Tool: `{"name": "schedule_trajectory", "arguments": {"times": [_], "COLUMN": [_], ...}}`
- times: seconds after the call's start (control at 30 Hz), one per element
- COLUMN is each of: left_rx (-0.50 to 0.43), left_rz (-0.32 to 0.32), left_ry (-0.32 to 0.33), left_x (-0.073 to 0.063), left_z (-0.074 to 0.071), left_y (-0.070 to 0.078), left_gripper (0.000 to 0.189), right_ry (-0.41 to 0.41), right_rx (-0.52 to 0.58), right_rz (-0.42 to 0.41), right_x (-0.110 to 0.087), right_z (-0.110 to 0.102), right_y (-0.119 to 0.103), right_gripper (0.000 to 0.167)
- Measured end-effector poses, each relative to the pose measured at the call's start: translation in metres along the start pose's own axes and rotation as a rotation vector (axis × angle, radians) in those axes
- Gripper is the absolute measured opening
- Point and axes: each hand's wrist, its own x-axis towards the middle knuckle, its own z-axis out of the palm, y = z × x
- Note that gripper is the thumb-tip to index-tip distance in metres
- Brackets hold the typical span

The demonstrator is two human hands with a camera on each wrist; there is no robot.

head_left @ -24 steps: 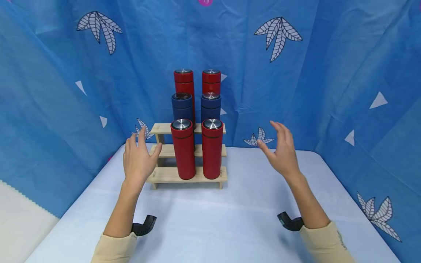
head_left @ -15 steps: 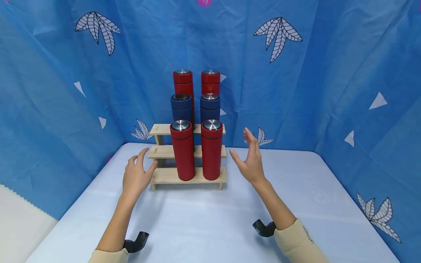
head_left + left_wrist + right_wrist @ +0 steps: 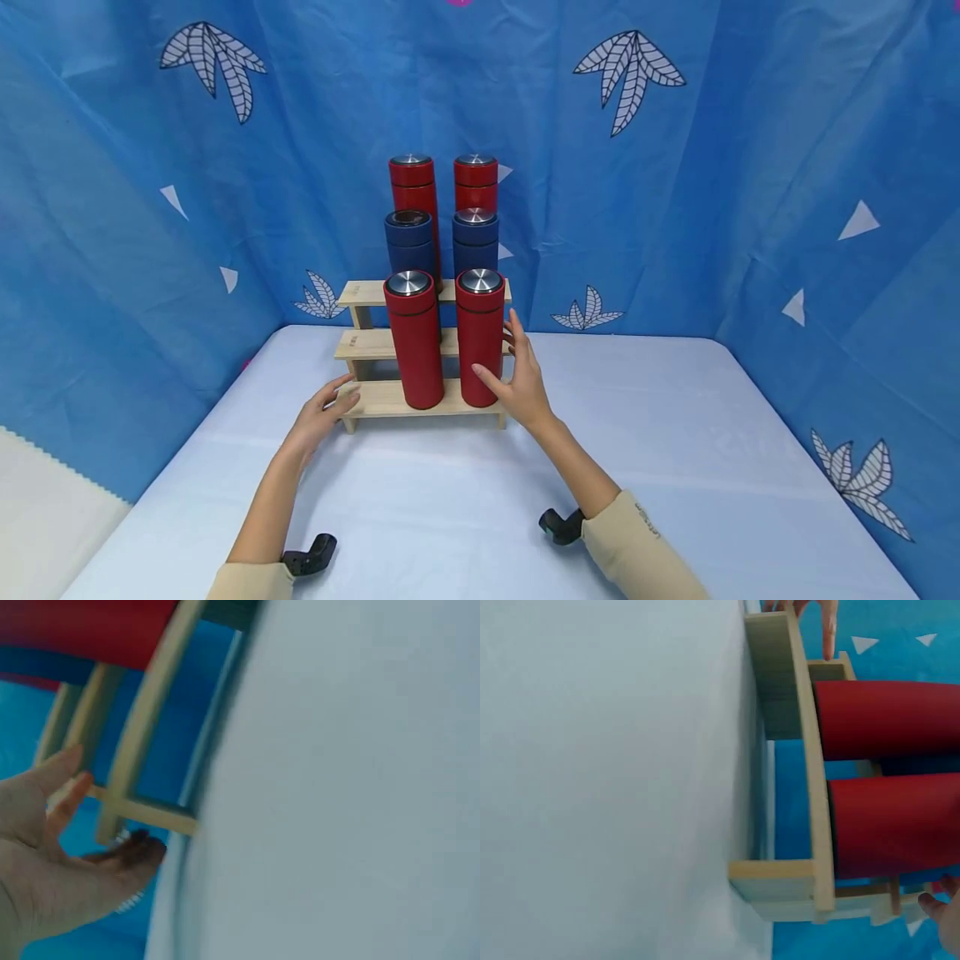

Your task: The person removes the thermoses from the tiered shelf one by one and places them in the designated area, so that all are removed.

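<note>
Two red thermos flasks, a left one (image 3: 417, 354) and a right one (image 3: 482, 354), stand upright on the bottom step of a wooden three-step rack (image 3: 382, 400). My right hand (image 3: 523, 387) is at the right flask, thumb in front and fingers along its right side; contact cannot be made out. In the right wrist view its thumb (image 3: 932, 906) shows at the edge, beside that flask (image 3: 900, 825). My left hand (image 3: 318, 417) holds nothing and lies at the left end of the bottom step. The left wrist view shows its parted fingers (image 3: 64, 769) around the rack's end (image 3: 112, 817).
Behind stand two blue flasks, left (image 3: 409, 242) and right (image 3: 476, 242), on the middle step. Two more red flasks, left (image 3: 412, 187) and right (image 3: 476, 187), top the rack. A white-covered table (image 3: 420, 508) lies beneath, with blue curtain (image 3: 540, 100) around it.
My right hand has swung left from over the table to the right front flask. The left hand has lowered towards the bottom step's end. The flasks and rack have stayed put.
</note>
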Motion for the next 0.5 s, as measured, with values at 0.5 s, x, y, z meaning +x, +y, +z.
{"name": "schedule_trajectory", "arguments": {"times": [0.5], "left_rx": [-0.082], "left_rz": [0.071], "left_ry": [0.003], "left_x": [0.014], "left_z": [0.006], "left_y": [-0.039], "left_gripper": [0.066], "right_ry": [0.010], "right_rx": [-0.011], "right_rz": [0.045], "right_x": [-0.009], "right_z": [0.020], "right_y": [0.008], "right_gripper": [0.105]}}
